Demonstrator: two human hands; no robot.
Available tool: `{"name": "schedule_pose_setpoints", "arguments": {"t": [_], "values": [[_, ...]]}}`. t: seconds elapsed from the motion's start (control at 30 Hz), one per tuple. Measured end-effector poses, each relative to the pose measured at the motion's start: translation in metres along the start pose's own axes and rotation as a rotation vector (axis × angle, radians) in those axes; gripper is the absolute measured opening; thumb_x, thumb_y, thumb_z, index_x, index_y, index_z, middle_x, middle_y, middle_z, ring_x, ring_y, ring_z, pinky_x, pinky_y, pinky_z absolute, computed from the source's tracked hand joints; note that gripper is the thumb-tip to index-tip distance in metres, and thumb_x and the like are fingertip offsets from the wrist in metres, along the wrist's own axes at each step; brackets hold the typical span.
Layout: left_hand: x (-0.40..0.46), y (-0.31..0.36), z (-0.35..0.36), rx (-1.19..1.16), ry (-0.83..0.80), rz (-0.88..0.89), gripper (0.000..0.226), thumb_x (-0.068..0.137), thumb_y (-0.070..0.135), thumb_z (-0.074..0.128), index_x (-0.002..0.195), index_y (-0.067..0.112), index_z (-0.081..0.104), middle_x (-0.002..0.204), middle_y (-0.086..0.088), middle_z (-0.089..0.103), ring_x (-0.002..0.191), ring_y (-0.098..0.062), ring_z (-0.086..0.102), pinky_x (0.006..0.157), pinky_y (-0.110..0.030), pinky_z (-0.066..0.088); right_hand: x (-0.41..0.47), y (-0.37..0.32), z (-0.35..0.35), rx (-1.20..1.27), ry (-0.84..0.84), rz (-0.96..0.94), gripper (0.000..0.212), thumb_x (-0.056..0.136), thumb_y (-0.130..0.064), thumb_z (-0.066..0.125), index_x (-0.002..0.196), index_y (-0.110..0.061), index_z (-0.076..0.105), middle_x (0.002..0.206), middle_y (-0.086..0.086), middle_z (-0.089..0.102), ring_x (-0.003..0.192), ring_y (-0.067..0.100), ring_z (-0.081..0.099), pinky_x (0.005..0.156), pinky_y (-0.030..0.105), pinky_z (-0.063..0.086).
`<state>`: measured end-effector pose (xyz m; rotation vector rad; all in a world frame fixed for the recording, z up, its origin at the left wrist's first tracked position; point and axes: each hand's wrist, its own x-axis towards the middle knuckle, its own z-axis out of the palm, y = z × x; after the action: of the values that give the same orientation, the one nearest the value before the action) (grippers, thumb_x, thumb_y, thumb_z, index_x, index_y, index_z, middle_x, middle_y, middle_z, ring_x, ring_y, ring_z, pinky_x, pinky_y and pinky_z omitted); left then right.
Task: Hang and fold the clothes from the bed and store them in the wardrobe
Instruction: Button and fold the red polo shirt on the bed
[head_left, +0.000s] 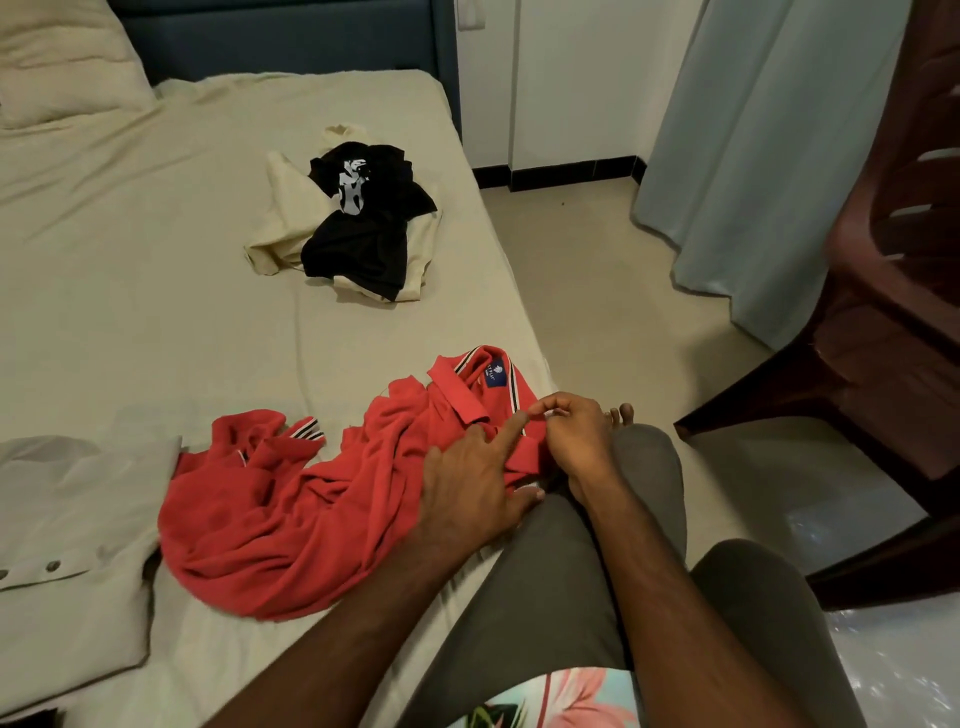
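Both hands on red polo shirt — right hand pinching

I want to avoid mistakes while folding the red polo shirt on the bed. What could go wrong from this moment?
1. The red polo shirt lies bunched with its collar near the bed edge, so it may slide off.
2. The left hand presses wrinkled cloth while the right hand pinches the placket; folding now may lock creases.

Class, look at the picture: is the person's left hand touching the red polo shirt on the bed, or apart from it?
Touching. The head view shows the left hand lying palm-down on the red polo shirt, fingers spread over the fabric near the placket.
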<state>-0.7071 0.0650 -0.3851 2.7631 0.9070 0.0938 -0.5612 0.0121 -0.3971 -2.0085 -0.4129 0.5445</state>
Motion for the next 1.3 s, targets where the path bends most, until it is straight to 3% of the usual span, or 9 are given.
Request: {"name": "schedule_pose_setpoints", "arguments": {"t": [0.2, 0.4, 0.5, 0.57, 0.73, 0.83, 1.03, 1.17, 1.3], "values": [[0.001, 0.019, 0.000, 0.217, 0.053, -0.002, 0.032, 0.097, 0.031, 0.056, 0.128, 0.032, 0.051, 0.109, -0.003, 0.064, 0.101, -0.027, 0.062, 0.075, -0.035, 0.035, -0.004, 0.000, 0.000, -0.043, -0.008, -0.011, 0.038, 0.081, 0.001, 0.055, 0.071, -0.031, 0.072, 0.097, -0.005, 0.075, 0.094, 0.019, 0.069, 0.088, 0.046, 0.060], [-0.013, -0.015, -0.056, -0.627, 0.087, 0.235, 0.022, 0.089, 0.009, 0.047, 0.099, 0.024, 0.060, 0.093, 0.005, 0.061, 0.087, -0.016, 0.057, 0.078, -0.035, 0.046, -0.018, -0.009, -0.017, 0.465, -0.236, -0.182, 0.028, 0.097, -0.044, 0.056, 0.103, -0.029, 0.079, 0.126, -0.005, 0.067, 0.118, 0.012, 0.063, 0.100, 0.039, 0.050], [-0.030, -0.046, -0.100, -0.773, 0.032, 0.277, 0.037, 0.088, -0.012, 0.044, 0.103, 0.016, 0.062, 0.099, -0.001, 0.064, 0.095, -0.017, 0.061, 0.087, -0.031, 0.047, -0.028, -0.020, -0.021, 0.407, -0.442, -0.456, 0.050, 0.089, -0.065, 0.054, 0.105, -0.025, 0.079, 0.138, -0.021, 0.054, 0.139, 0.001, 0.040, 0.114, 0.031, 0.036], [-0.037, -0.056, -0.123, -1.065, 0.019, 0.137, 0.030, 0.092, -0.011, 0.045, 0.104, 0.011, 0.062, 0.100, -0.008, 0.068, 0.094, -0.017, 0.065, 0.085, -0.030, 0.051, -0.030, -0.028, -0.015, 0.273, -0.542, -0.543, 0.046, 0.081, -0.074, 0.063, 0.099, -0.035, 0.080, 0.147, -0.018, 0.047, 0.146, 0.010, 0.031, 0.121, 0.045, 0.029], [-0.023, -0.073, -0.165, -1.551, 0.046, -0.095, 0.032, 0.085, -0.013, 0.037, 0.103, 0.002, 0.058, 0.089, -0.011, 0.065, 0.081, -0.019, 0.060, 0.070, -0.024, 0.052, -0.018, -0.070, -0.014, -0.085, -0.589, -0.648, 0.043, 0.065, -0.075, 0.075, 0.090, -0.040, 0.075, 0.142, -0.032, 0.042, 0.138, 0.007, 0.035, 0.116, 0.060, 0.027], [-0.003, -0.080, -0.200, -1.643, 0.106, -0.124, 0.042, 0.056, 0.003, 0.056, 0.099, 0.005, 0.059, 0.090, -0.012, 0.056, 0.082, -0.021, 0.055, 0.077, -0.029, 0.048, -0.003, -0.107, -0.035, -0.112, -0.767, -0.589, 0.023, 0.077, -0.045, 0.085, 0.089, -0.027, 0.078, 0.131, -0.009, 0.062, 0.125, 0.011, 0.054, 0.114, 0.054, 0.039], [0.034, -0.087, -0.280, -1.144, -0.023, 0.100, 0.050, 0.057, 0.017, 0.079, 0.102, 0.011, 0.060, 0.090, -0.009, 0.061, 0.080, -0.018, 0.064, 0.068, -0.027, 0.055, 0.011, -0.189, -0.090, -0.400, -0.911, -0.631, 0.018, 0.083, -0.029, 0.080, 0.098, -0.019, 0.080, 0.103, -0.002, 0.077, 0.103, 0.017, 0.069, 0.101, 0.044, 0.051], [0.050, -0.088, -0.321, -0.662, -0.026, 0.210, 0.021, 0.085, 0.012, 0.078, 0.100, 0.013, 0.063, 0.095, -0.005, 0.065, 0.087, -0.015, 0.064, 0.073, -0.027, 0.053, -0.001, -0.217, -0.113, -0.185, -0.849, -0.661, 0.018, 0.096, -0.014, 0.066, 0.111, -0.015, 0.077, 0.121, -0.005, 0.073, 0.110, 0.008, 0.067, 0.091, 0.020, 0.050], [0.056, -0.104, -0.324, -0.184, 0.109, 0.113, 0.014, 0.088, 0.008, 0.074, 0.099, 0.014, 0.070, 0.109, -0.002, 0.059, 0.100, -0.020, 0.060, 0.080, -0.031, 0.052, -0.009, -0.216, -0.107, -0.038, -0.618, -0.743, 0.019, 0.102, -0.022, 0.060, 0.100, -0.017, 0.078, 0.095, 0.004, 0.077, 0.089, 0.013, 0.071, 0.087, 0.029, 0.053]]}}
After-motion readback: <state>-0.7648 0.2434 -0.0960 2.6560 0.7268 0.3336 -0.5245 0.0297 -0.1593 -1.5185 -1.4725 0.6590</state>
